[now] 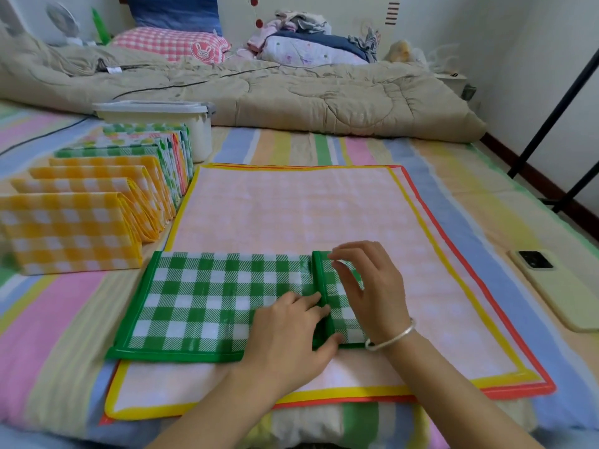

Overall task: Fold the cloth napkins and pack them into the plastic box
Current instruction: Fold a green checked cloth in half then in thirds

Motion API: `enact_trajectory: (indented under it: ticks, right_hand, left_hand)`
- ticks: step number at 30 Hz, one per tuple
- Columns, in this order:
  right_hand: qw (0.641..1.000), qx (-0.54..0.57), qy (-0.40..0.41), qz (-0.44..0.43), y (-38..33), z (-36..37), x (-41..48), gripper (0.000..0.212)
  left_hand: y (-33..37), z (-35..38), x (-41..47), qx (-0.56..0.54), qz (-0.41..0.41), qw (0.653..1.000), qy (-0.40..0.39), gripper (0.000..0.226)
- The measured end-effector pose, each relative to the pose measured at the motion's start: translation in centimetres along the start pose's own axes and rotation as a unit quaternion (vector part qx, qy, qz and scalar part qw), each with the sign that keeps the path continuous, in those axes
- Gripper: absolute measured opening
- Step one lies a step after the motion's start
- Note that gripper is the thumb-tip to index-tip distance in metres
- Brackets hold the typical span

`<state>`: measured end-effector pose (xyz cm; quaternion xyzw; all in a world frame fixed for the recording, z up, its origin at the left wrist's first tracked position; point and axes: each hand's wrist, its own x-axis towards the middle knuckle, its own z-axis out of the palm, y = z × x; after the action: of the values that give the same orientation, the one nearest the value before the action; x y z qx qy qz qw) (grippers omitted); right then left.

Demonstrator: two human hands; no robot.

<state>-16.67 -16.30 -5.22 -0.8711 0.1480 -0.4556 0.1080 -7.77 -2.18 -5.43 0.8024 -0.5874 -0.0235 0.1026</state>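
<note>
Green checked napkin lies at 6 o'clock on the unfolded napkins. My left hand presses it flat-fingered beside the turned-in flap. My right hand pinches the flap's 12 o'clock edge. Folded napkins stand at 10 o'clock, the plastic box at 11.

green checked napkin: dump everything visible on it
The green checked napkin is slightly glossy cloth, green-and-white gingham with a solid green border. It lies flat as a folded strip, right end turned over into a narrow flap, on the yellow-bordered napkin. The left hand presses the flap's edge; the right hand touches the flap with its fingertips.
</note>
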Motion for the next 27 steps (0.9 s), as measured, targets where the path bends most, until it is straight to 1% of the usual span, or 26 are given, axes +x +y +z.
enact_trajectory:
  ticks: [1,2,3,4,5,6,8,9,10,11,12,13,14,15,16,17,18,19,20,21,23,27]
  right_hand:
    - [0.999,0.031,0.02,0.009,-1.0,-0.3,-0.1,0.008]
    - [0.995,0.08,0.029,0.052,-2.0,-0.5,-0.2,0.008]
    - [0.982,0.148,0.028,0.116,-3.0,-0.4,0.0,0.011]
    - [0.958,0.217,0.018,0.185,-3.9,-0.2,0.2,0.014]
    - [0.934,0.266,0.007,0.237,-4.4,0.2,0.4,0.013]
    - [0.923,0.283,-0.004,0.26,-4.6,0.7,0.6,0.011]
    - [0.924,0.267,-0.048,0.268,-4.4,2.0,0.9,0.018]
    - [0.924,0.257,-0.079,0.271,-4.1,2.8,0.7,0.022]
    - [0.921,0.247,-0.107,0.281,-3.9,3.7,0.5,0.026]
    - [0.917,0.235,-0.13,0.295,-3.6,4.3,0.1,0.029]
    - [0.915,0.221,-0.149,0.304,-3.5,4.9,-0.1,0.034]
    - [0.917,0.204,-0.166,0.301,-3.6,5.2,-0.3,0.041]
    - [0.923,0.178,-0.185,0.286,-3.7,5.4,-0.4,0.049]
    - [0.933,0.141,-0.21,0.257,-3.7,5.5,-0.4,0.056]
    - [0.941,0.095,-0.242,0.215,-3.9,5.4,-0.5,0.062]
    - [0.944,0.044,-0.28,0.169,-4.1,5.4,-0.5,0.068]
    - [0.939,-0.003,-0.32,0.127,-4.5,5.4,-0.5,0.072]
    - [0.927,-0.04,-0.361,0.094,-4.9,5.5,-0.5,0.075]
    - [0.912,-0.069,-0.398,0.069,-5.3,5.6,-0.5,0.078]
    - [0.898,-0.09,-0.428,0.052,-5.5,5.7,-0.5,0.079]
    - [0.872,-0.119,-0.474,0.035,-5.6,5.9,0.0,0.083]
    - [0.824,-0.145,-0.548,0.028,-5.7,6.2,1.9,0.095]
  left_hand:
    - [0.0,0.3,0.0,-0.001,0.0,1.0,0.003,0.06]
    - [-0.1,0.6,0.0,-0.004,-0.002,1.0,0.005,0.06]
    - [-0.1,0.9,0.0,-0.002,-0.004,1.0,0.004,0.062]
    - [-0.1,1.1,0.0,-0.003,-0.002,1.0,0.006,0.062]
    - [-0.1,1.4,-0.1,-0.007,0.002,1.0,0.017,0.06]
    - [-0.1,1.4,-0.3,-0.02,0.006,0.999,0.037,0.055]
    - [-0.3,1.2,-0.6,-0.068,0.01,0.995,0.066,0.043]
    - [-0.6,0.9,-0.7,-0.106,0.004,0.993,0.06,0.037]
    - [-1.2,0.5,-0.9,-0.164,-0.006,0.986,0.038,0.031]
    - [-1.9,0.1,-1.1,-0.24,-0.018,0.971,0.015,0.025]
    - [-2.7,-0.6,-1.2,-0.309,-0.035,0.95,0.007,0.022]
    - [-3.9,-1.4,-1.3,-0.351,-0.06,0.934,0.016,0.021]
    - [-5.4,-2.1,-1.3,-0.358,-0.086,0.929,0.032,0.021]
    - [-7.1,-2.8,-1.1,-0.335,-0.112,0.934,0.055,0.022]
    - [-8.9,-3.5,-0.6,-0.287,-0.131,0.946,0.08,0.022]
    - [-11.0,-4.1,-0.1,-0.221,-0.144,0.96,0.098,0.02]
    - [-13.2,-4.6,0.6,-0.157,-0.152,0.971,0.095,0.018]
    - [-15.0,-5.2,1.2,-0.102,-0.158,0.98,0.063,0.019]
    - [-16.6,-5.7,1.9,-0.063,-0.162,0.985,0.015,0.025]
    - [-17.9,-6.2,2.5,-0.039,-0.163,0.985,-0.039,0.031]
    - [-19.0,-7.4,3.6,-0.014,-0.154,0.98,-0.124,0.041]
    - [-19.0,-8.3,5.5,0.027,-0.147,0.968,-0.201,0.048]
